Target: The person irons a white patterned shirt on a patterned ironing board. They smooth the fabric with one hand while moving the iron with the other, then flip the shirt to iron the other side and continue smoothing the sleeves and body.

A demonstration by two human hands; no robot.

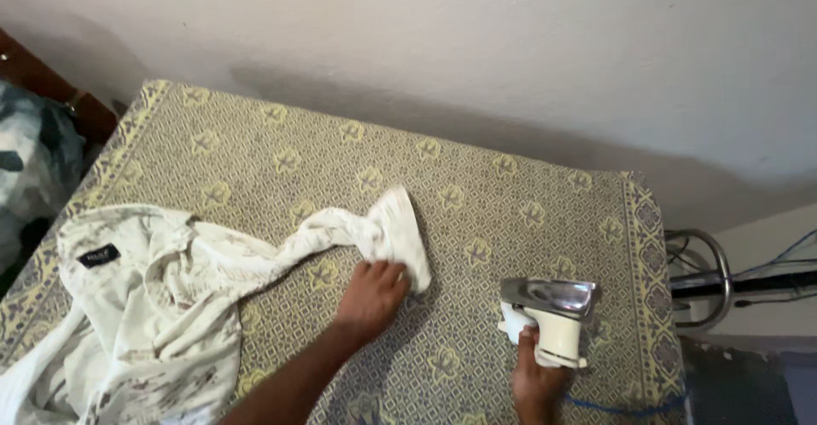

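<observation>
Left hand (372, 296) flat on white shirt's (153, 306) sleeve (383, 233), right hand (536, 378) gripping iron (551, 319) nearby.

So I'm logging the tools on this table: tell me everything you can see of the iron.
The iron stands upright on its heel near the right end of the patterned cloth. Its shiny metal soleplate faces up and toward the camera; the body and handle look like cream plastic. The right hand grips the handle from below. It stands apart from the white shirt, whose sleeve the left hand presses flat. No cord is clearly visible.
</observation>
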